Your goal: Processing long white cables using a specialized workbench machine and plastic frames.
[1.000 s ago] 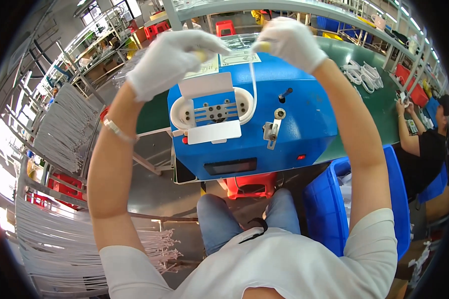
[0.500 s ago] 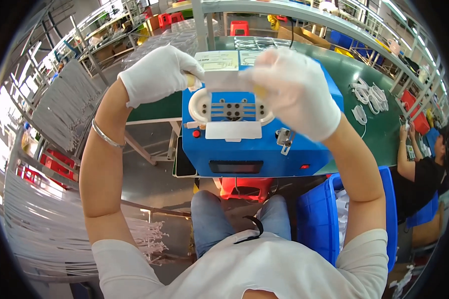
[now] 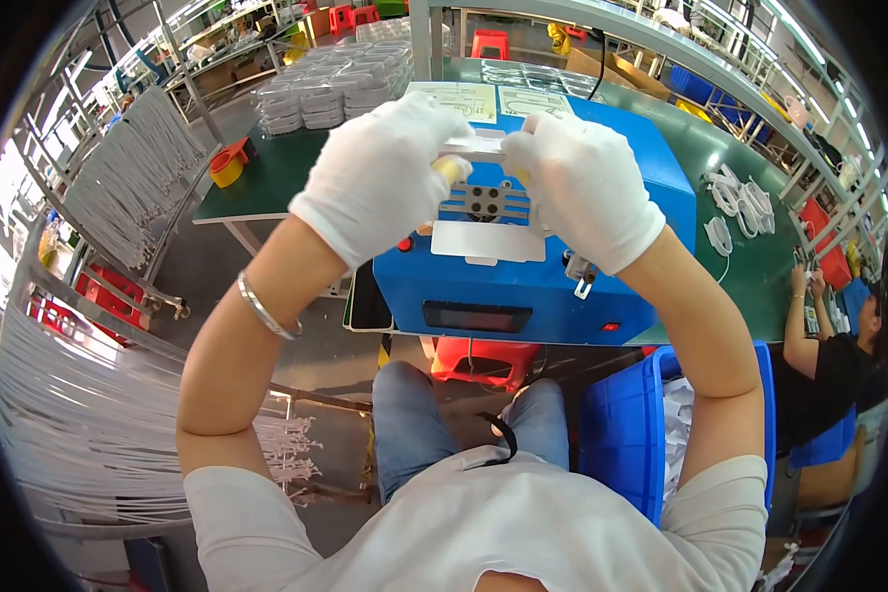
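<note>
Both gloved hands meet above a blue benchtop machine (image 3: 553, 321). Between them is a small white card-like piece (image 3: 481, 144), tilted so that its face shows narrowly. My left hand (image 3: 380, 168) pinches its left end, yellow showing at the thumb tip. The other end is between the closed fingers of my right hand (image 3: 592, 187). Just below lies a metal fixture (image 3: 483, 203) with dark bolts, partly covered by the hands. A white plate (image 3: 488, 241) sits on the machine's front, above a dark display (image 3: 477, 317).
Coiled white cables (image 3: 740, 202) lie on the green table at right. Stacked clear plastic trays (image 3: 331, 89) and a yellow tape roll (image 3: 227, 170) are at left. A blue bin (image 3: 617, 424) with white pieces stands by my right arm. A co-worker (image 3: 824, 365) sits far right.
My left hand has moved right and slightly down, toward my right hand. The white piece has shifted right and shows a narrower face. The view has shifted a little too.
</note>
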Demonstrator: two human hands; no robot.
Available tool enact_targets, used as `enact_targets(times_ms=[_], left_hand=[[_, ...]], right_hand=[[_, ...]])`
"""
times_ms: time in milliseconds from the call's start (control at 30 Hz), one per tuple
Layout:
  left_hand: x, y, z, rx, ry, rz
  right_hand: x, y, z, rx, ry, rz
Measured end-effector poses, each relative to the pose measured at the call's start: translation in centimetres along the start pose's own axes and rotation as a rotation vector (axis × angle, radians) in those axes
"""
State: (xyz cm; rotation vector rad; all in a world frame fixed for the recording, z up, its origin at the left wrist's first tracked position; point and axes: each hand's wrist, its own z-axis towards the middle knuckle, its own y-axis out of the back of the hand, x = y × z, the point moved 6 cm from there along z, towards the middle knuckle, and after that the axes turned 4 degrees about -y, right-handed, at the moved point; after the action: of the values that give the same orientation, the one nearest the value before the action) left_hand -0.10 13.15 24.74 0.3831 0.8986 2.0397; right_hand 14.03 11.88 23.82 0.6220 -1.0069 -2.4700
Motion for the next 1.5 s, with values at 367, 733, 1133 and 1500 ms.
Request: enact_targets(times_ms=[367,733,1133,1500], left_hand=[[0.6,-1.3,-0.5,-0.130,-0.045,-0.008],[2.0,-3.1,0.7,0.258,0.230,-0.021],[2.6,-2.6,-0.4,0.113,0.201,-0.270],[1.2,-5.2,-8.4,-0.592,0.558,-0.908]], right_hand=[[-4.8,-2.7,0.8,0.319,-0.457,0.972],[-2.3,-1.6,0.3,0.232,-0.498,0.853],[-2.0,-1.9,-0.3,0.224,-0.516,0.653],[-2.2,-1.4,-0.9,-0.046,-0.294,0.414]])
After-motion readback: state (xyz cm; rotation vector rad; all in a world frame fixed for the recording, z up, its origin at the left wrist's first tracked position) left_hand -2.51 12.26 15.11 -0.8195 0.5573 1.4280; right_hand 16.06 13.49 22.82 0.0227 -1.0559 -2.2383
